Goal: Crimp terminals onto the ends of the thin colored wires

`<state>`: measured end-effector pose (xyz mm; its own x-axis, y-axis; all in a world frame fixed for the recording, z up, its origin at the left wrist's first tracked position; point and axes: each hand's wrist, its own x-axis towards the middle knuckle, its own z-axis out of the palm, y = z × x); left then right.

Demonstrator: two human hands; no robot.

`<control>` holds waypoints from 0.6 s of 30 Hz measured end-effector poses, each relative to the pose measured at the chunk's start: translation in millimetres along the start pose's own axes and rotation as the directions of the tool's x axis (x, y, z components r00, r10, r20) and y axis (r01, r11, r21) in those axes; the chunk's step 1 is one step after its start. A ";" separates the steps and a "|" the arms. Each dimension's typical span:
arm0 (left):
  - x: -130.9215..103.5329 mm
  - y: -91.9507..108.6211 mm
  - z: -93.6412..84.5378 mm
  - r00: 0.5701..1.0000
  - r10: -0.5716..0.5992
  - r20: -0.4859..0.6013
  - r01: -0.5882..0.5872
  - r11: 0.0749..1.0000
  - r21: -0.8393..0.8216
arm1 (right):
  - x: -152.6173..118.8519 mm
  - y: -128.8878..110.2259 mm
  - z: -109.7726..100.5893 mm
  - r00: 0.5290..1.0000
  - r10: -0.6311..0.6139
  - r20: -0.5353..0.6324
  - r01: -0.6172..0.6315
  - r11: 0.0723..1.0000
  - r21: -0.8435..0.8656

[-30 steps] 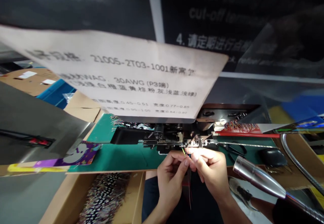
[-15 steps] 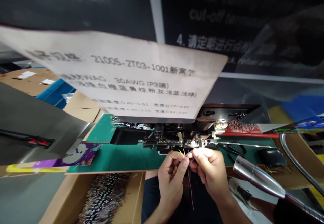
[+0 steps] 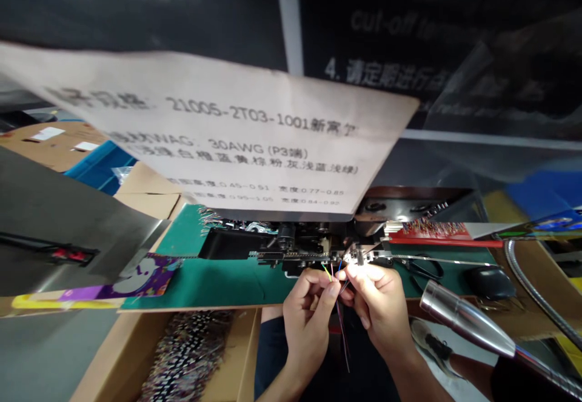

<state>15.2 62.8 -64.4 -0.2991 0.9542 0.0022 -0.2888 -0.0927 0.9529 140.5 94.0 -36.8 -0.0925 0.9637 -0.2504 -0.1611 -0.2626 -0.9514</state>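
Thin coloured wires (image 3: 343, 332) hang down between my hands, and short yellow-green, pink and blue ends stick up above the fingertips. My left hand (image 3: 310, 323) pinches the wires between thumb and forefinger. Close beside it, my right hand (image 3: 381, 305) is closed with its fingertips on the wires, right up against the lit working point of the crimping machine (image 3: 359, 255). The exact wire tip at the machine is hidden by glare and fingers. A metal terminal strip (image 3: 448, 261) runs out of the machine to the right.
A paper label (image 3: 254, 129) covers much of the dark machine housing. A green mat (image 3: 227, 287) lies beneath. Below left stands a cardboard box (image 3: 243, 359) of wire bundles (image 3: 186, 353). At right are a gooseneck lamp (image 3: 468, 317), scissors (image 3: 422, 265) and a red tray (image 3: 445, 241) of wires.
Both hands keep their grip on the wires at the machine, with only slight finger movement. The view has shifted a little, so the label and housing appear farther right.
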 end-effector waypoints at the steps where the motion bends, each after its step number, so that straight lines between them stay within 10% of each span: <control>1: -0.6 -0.3 -0.5 1.000 -0.009 0.016 0.009 1.000 -0.005 | -1.2 -1.9 0.4 1.000 -0.012 0.000 0.012 1.000 -0.018; 18: -0.1 1.2 5.1 0.999 0.037 0.039 -0.033 0.994 -0.101 | -0.4 -3.6 -2.0 0.997 -0.003 0.081 -0.003 0.997 0.075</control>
<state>19.5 64.1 -61.7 -0.2744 0.9603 0.0496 -0.3688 -0.1527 0.9169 143.0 94.6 -33.6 -0.1710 0.9575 -0.2322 -0.2341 -0.2684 -0.9344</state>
